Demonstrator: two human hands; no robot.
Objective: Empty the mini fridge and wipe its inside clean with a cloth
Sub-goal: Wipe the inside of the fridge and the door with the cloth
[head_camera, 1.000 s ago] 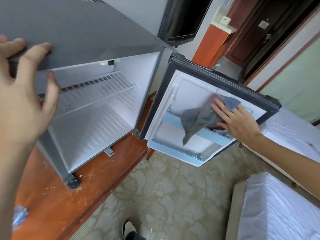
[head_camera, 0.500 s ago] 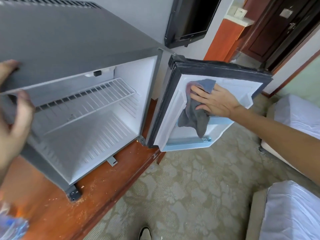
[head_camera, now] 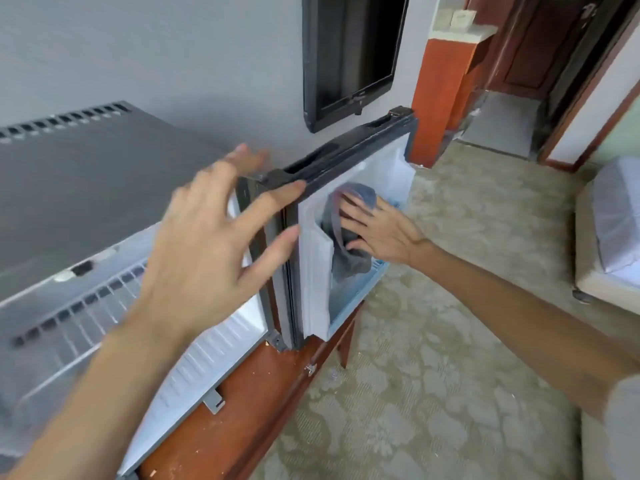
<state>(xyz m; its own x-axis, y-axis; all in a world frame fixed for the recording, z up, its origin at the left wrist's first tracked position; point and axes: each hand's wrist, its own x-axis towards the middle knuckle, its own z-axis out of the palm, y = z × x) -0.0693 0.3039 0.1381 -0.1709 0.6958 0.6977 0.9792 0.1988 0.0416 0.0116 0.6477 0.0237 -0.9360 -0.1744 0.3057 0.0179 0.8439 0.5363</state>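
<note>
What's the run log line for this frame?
step: wipe door liner | right hand: pressing cloth flat on door | left hand: open, at door's top edge | fridge: shelf bare

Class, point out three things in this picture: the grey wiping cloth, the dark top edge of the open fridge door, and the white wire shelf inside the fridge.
Grey wiping cloth [head_camera: 349,261]: head view, hanging lower fold.
Dark top edge of the fridge door [head_camera: 346,150]: head view, middle of the edge.
White wire shelf [head_camera: 62,327]: head view, front bars.
</note>
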